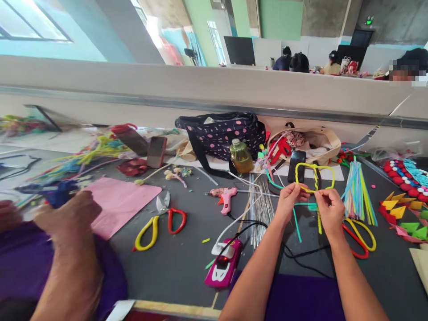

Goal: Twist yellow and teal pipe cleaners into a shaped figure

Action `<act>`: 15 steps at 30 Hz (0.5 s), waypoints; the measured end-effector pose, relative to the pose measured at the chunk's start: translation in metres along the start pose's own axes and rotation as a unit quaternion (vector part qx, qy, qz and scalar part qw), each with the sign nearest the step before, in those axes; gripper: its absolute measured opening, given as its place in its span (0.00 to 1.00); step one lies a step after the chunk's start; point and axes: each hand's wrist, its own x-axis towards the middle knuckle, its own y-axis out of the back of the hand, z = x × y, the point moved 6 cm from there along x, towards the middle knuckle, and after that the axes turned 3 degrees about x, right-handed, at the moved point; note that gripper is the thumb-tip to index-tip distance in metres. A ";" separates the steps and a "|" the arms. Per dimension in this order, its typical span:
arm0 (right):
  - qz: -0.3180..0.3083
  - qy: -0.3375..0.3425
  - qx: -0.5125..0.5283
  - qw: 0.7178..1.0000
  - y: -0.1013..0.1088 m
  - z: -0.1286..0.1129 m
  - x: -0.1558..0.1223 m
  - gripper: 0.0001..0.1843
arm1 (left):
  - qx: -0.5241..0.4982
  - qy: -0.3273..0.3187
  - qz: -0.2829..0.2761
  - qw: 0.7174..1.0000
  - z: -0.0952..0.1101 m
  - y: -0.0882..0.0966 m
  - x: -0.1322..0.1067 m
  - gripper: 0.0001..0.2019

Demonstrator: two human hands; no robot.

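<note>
Between my two hands is a yellow pipe cleaner shape (315, 174) with two rounded loops and a twisted middle stem. My left hand (291, 199) pinches the lower edge of its left loop. With fingers closed, my right hand (329, 209) grips it at the lower middle, by the twisted stem. Green pipe cleaner pieces (297, 225) hang or lie just below; whether they are joined to the yellow shape I cannot tell. A black phone (296, 166) lies behind the left loop. Bundled pastel pipe cleaners (359, 191) stand to the right of my right hand.
A co-worker's hand (70, 214) holds a blue glue gun (62, 192) at left. Scissors (160, 223), a pink glue gun (227, 198), a magenta power strip (224, 267) and metal wires (259, 218) lie between us. Behind stand a bottle (241, 157) and a dark bag (220, 133).
</note>
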 end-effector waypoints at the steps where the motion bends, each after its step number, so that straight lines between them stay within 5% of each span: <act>1: -0.002 0.010 -0.006 1.000 0.000 -0.001 0.000 0.11 | -0.019 0.007 -0.003 1.000 0.000 0.000 0.000 0.20; 15: -0.051 0.122 -0.030 0.991 -0.006 -0.026 -0.006 0.05 | -0.043 -0.007 0.024 0.999 0.008 0.008 0.001 0.14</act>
